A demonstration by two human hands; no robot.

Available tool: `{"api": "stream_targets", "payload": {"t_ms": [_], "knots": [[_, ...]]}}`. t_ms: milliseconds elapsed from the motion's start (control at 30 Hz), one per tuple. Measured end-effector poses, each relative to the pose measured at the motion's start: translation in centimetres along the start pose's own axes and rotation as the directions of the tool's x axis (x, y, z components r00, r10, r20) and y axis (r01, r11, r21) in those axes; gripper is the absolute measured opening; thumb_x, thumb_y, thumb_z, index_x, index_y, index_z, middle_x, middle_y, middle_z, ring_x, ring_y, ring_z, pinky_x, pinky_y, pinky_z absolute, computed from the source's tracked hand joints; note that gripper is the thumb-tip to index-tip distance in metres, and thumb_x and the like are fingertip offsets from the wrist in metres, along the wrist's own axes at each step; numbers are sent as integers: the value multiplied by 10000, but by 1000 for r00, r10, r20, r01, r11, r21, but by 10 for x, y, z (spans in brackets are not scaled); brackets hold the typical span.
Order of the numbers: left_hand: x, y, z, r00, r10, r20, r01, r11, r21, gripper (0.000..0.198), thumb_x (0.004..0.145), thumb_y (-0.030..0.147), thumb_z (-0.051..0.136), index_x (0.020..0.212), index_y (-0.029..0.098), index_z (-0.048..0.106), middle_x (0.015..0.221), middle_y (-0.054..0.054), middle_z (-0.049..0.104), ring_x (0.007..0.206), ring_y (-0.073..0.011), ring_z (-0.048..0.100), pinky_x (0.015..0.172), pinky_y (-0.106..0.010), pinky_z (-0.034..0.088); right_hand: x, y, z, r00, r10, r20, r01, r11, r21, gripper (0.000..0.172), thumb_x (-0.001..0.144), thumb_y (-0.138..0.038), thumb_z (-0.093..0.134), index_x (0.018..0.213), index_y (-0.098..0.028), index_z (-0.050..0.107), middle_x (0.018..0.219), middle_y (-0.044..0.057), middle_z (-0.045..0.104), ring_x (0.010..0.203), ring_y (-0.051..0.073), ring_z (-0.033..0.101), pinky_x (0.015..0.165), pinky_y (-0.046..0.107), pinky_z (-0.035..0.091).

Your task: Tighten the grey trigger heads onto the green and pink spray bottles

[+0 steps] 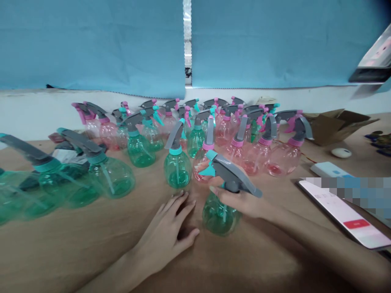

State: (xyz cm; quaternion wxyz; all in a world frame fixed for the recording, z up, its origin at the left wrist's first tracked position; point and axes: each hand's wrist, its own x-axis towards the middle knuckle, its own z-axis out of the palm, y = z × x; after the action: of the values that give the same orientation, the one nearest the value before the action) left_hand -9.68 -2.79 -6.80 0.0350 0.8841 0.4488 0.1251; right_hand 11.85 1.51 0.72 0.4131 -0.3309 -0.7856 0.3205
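Your right hand (241, 201) is clamped around the neck of the green spray bottle (218, 217), fingers wrapped just under its grey trigger head (232, 175). That bottle stands upright on the counter (76, 244), closer to you than any other bottle. Your left hand (166, 234) lies just left of the bottle, palm down, fingers open and loosely spread on the brown surface. It holds nothing and looks just clear of the bottle's belly.

The bottle looks like thin clear plastic, and no liquid line shows, so reckon it light. The round belly is smooth, likely slippery, and would probably give if you squeezed it. The neck below the teal collar is the stiff, narrow part, and that is the sound place to hold. With the long trigger head on top it is likely top-heavy and easy to tip.

Your right forearm comes in low from the right of the bottle, wrist about level, knuckles turned up towards you. Your left forearm runs in from the near edge, left of the bottle, with the wrist resting down.

Behind the bottle stands another green bottle (177, 167) and a crowd of pink bottles (275, 160). Further left of it are more green ones (110, 175). Right of it lies a flat white device (345, 215) with a red patch
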Motion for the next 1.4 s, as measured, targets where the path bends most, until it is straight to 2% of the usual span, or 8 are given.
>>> {"api": "stream_targets", "payload": {"t_ms": [167, 300, 467, 667, 900, 1167, 1300, 1400], "knots": [[1, 0, 1, 1000, -1, 15, 1, 1000, 20, 554, 870, 433, 517, 1345, 177, 393, 1400, -123, 399, 1279, -294, 347, 1000, -466, 348, 1, 2, 1, 999, 27, 21, -31, 982, 188, 239, 643, -67, 477, 812, -232, 444, 695, -61, 459, 498, 62, 393, 422, 188, 348], [1, 0, -1, 1000, 0, 28, -1, 1000, 24, 558, 874, 437, 509, 1350, 172, 387, 1403, -124, 397, 1282, -291, 343, 1001, -466, 346, -2, 13, 4, 999, 35, 24, -39, 989, 146, 197, 690, -124, 509, 849, -238, 487, 825, -28, 555, 632, 95, 530, 508, 205, 441], [1, 0, -1, 999, -8, 35, 7, 1000, 26, 547, 876, 450, 503, 1340, 178, 404, 1403, -119, 400, 1283, -294, 342, 1003, -473, 340, -5, 24, 7, 999, 34, 34, -36, 999, 41, 19, 740, -215, 527, 749, -230, 534, 880, -2, 612, 670, 128, 579, 536, 248, 505], [-1, 0, 0, 1000, -7, 23, 7, 1000, 6, 548, 880, 437, 502, 1353, 189, 380, 1400, -112, 403, 1287, -284, 337, 1012, -467, 329, -6, 28, 9, 999, 42, 26, -42, 999, -7, 80, 747, -230, 523, 823, -246, 543, 845, -7, 608, 615, 121, 565, 507, 245, 498], [0, 0, -2, 1000, -4, 29, 4, 1000, 4, 536, 879, 441, 499, 1335, 173, 409, 1398, -124, 401, 1281, -294, 341, 1001, -479, 337, -7, 25, 6, 997, 63, 37, -62, 998, -22, 361, 712, -184, 520, 1059, -282, 528, 831, -3, 608, 596, 133, 555, 483, 251, 461], [2, 2, -3, 998, -27, 54, 27, 1000, -11, 542, 871, 421, 519, 1335, 160, 420, 1388, -134, 412, 1274, -305, 351, 998, -476, 341, -5, 17, 3, 995, 60, 77, -61, 998, 22, 100, 690, -153, 475, 744, -230, 509, 821, -6, 561, 583, 113, 520, 504, 247, 452], [2, 2, -3, 998, -20, 54, 20, 1000, 0, 541, 877, 428, 510, 1336, 157, 415, 1395, -137, 403, 1279, -298, 342, 1001, -475, 335, -6, 19, 3, 995, 53, 84, -54, 998, 14, 119, 695, -152, 492, 777, -236, 508, 828, -9, 559, 588, 115, 517, 512, 243, 458], [2, 2, -3, 999, -15, 47, 16, 1000, -1, 542, 874, 430, 512, 1336, 166, 410, 1397, -129, 402, 1279, -296, 341, 998, -481, 336, -6, 17, 2, 999, 30, 40, -28, 999, -37, 227, 691, -167, 503, 903, -248, 518, 826, -10, 576, 568, 118, 514, 504, 245, 472]]}}
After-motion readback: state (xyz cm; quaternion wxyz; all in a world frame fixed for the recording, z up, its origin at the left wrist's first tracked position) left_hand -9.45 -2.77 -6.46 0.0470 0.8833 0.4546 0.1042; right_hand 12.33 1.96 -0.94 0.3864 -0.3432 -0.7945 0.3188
